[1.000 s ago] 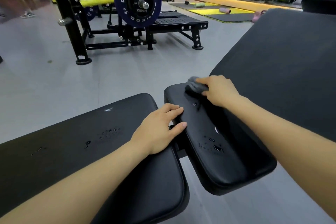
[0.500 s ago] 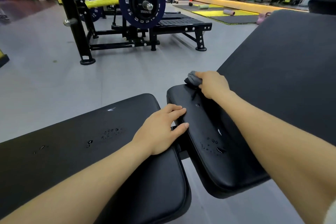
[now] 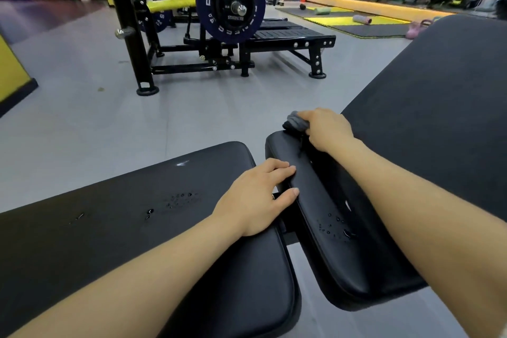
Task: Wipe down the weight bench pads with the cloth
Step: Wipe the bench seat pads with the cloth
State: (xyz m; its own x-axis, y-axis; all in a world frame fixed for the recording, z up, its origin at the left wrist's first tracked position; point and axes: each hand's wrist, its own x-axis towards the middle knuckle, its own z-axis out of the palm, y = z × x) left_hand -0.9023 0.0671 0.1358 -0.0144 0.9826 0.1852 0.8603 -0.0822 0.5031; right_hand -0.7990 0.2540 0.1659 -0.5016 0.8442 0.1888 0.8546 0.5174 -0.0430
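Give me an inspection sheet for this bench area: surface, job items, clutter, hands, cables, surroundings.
Surface: seat pad and long pad, both black, both with water droplets.
Job's things: grey cloth bunched at the seat pad's far end.
Clutter: nothing seen.
Hands: right hand grips the cloth; left hand rests flat across the gap between the pads.
Cables: nothing seen.
Surroundings: grey floor, rack with blue plate, yellow mats, pink kettlebell.

We see two bench pads (image 3: pixel 170 228) in smooth, glossy black vinyl beaded with water droplets — the cloth (image 3: pixel 295 121) at 12 o'clock looks soft, matt grey; the floor (image 3: pixel 82 118) is dull grey.
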